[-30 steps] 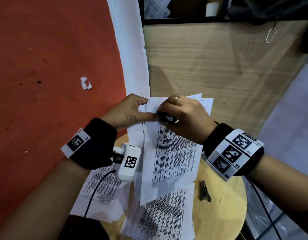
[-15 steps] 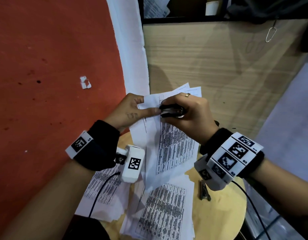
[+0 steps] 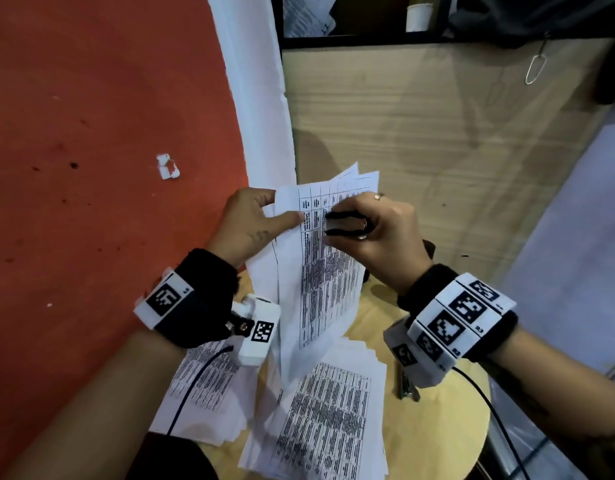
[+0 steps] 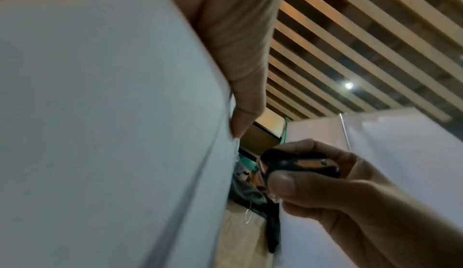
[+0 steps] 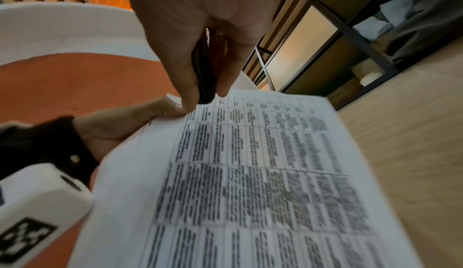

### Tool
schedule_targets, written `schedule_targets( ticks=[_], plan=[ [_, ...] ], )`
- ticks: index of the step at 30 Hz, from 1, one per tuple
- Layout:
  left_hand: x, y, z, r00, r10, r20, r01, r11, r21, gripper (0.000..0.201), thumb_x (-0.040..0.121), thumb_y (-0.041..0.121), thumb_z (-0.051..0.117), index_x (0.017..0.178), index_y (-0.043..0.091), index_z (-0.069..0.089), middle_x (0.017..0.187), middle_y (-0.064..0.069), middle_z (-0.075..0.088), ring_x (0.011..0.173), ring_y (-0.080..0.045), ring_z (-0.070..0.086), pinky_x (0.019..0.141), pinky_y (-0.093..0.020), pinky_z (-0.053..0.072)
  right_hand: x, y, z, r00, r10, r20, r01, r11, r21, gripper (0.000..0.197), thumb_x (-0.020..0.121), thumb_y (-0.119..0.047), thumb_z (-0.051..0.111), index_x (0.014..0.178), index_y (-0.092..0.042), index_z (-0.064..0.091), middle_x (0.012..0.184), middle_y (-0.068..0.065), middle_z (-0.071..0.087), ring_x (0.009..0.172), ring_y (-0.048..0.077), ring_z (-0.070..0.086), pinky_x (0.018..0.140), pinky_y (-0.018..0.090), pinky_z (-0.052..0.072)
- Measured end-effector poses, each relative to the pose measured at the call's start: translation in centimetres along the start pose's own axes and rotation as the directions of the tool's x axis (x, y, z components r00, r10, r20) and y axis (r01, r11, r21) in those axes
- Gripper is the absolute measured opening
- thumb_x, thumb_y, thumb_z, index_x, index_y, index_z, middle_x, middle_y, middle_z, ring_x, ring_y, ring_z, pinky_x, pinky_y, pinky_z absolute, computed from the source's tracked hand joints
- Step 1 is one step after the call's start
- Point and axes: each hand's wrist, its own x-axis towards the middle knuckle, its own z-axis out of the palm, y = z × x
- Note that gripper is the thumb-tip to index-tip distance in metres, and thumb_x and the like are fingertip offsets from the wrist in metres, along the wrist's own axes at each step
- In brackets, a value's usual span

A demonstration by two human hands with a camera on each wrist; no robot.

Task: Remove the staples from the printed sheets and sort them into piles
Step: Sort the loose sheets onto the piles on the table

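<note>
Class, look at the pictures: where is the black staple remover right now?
In the head view the staple remover is pinched in the right hand, at the top of the printed sheets that the left hand holds up.

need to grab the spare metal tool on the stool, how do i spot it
Find the round wooden stool covered with printed sheets. On its bare right part, just under the right hand's wristband, lies a small dark metal tool. It is the only thing on the stool that isn't paper.
</note>
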Motion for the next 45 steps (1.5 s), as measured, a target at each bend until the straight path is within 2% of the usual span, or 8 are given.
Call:
schedule_targets(
  ticks=[8,13,23,26,32,37,42,45],
  plan=[
    [-0.3,0.1,-0.7,0.992,-0.063,0.11,0.065,0.998,-0.011,0.031,0.064,0.017,0.081,0.092,0.007,0.074,0.089,-0.006,0.075,0.077,-0.016,0.069,0.075,-0.031,0.056,-4.5,4.2,0.7,0.963,0.261,0.072,-0.253,0.962,-0.099,0.029,0.059,-0.013,0.087,0.082,-0.006,0.071,0.077,0.007,0.069,0.072,0.018,0.063,0.065,0.012,0.039],
    [0.4,-0.3,-1.3,0.989,-0.077,0.127,0.072,0.997,0.037,0.028,0.064,0.012,0.084,0.091,0.01,0.075,0.089,-0.002,0.075,0.079,-0.015,0.069,0.082,-0.035,0.055,-5.5,6.0,0.8,0.793,0.592,0.141,-0.603,0.796,0.054,0.028,0.059,-0.015,0.088,0.082,-0.011,0.071,0.072,-0.007,0.067,0.06,-0.007,0.058,0.056,0.003,0.042],
    [0.9,0.1,-2.4,0.943,-0.157,0.294,0.161,0.987,0.013,0.017,0.076,-0.009,0.067,0.087,0.004,0.068,0.066,0.008,0.072,0.058,-0.003,0.067,0.053,-0.014,0.05,-4.9,9.0,1.2,0.498,0.668,0.553,-0.852,0.256,0.457,0.03,0.056,-0.004,0.086,0.081,-0.011,0.07,0.115,-0.005,0.059,0.101,0.027,0.063,0.077,0.03,0.044],
    [1.3,0.0,-3.4,0.916,-0.17,0.364,0.165,0.985,0.045,0.018,0.071,-0.002,0.073,0.077,0.014,0.074,0.067,0.006,0.073,0.059,-0.005,0.068,0.053,-0.014,0.051,-4.8,9.8,1.5,0.512,0.574,0.64,-0.847,0.211,0.488,0.066,0.02,-0.028,0.097,0.08,-0.016,0.073,0.09,0.002,0.071,0.082,0.016,0.067,0.072,0.021,0.05],
    [2.1,-1.4,-5.5,0.888,-0.16,0.431,0.161,0.986,0.034,0.054,0.035,0.054,0.089,0.076,0.019,0.078,0.079,-0.003,0.075,0.068,-0.013,0.071,0.06,-0.019,0.054,-4.7,9.2,1.7,0.555,0.477,0.682,-0.814,0.142,0.563,0.078,0.014,-0.027,0.096,0.085,-0.014,0.066,0.081,0.002,0.071,0.069,0.011,0.067,0.059,0.018,0.054],
    [2.1,-3.9,-5.3,0.959,-0.184,0.215,0.217,0.966,-0.142,0.056,0.024,0.045,0.092,0.073,0.023,0.078,0.074,0.005,0.075,0.062,-0.007,0.07,0.055,-0.018,0.053,-3.9,8.6,1.4,0.636,0.54,0.551,-0.718,0.151,0.68,0.063,0.012,-0.026,0.096,0.069,-0.016,0.073,0.077,0.002,0.073,0.068,0.012,0.07,0.059,0.019,0.056],
    [1.7,-6.2,-4.9,0.971,-0.24,0.015,0.236,0.941,-0.241,0.038,0.07,-0.01,0.069,0.095,0.018,0.063,0.085,0.006,0.07,0.073,-0.006,0.066,0.063,-0.019,0.056,-3.4,8.6,0.0,0.62,0.627,0.471,-0.706,0.184,0.684,0.083,0.007,-0.024,0.094,0.083,-0.008,0.064,0.073,0.001,0.073,0.064,0.01,0.069,0.057,0.017,0.055],
    [-0.5,-7.4,-3.7,0.952,-0.307,-0.014,0.276,0.874,-0.4,0.03,0.069,0.009,0.077,0.093,0.019,0.063,0.079,0.007,0.071,0.071,-0.007,0.067,0.061,-0.023,0.056,-3.2,8.6,-0.3,0.604,0.679,0.417,-0.689,0.183,0.701,0.065,0.026,-0.011,0.088,0.085,-0.007,0.06,0.065,-0.001,0.071,0.058,0.008,0.068,0.05,0.014,0.051]
  ],
)
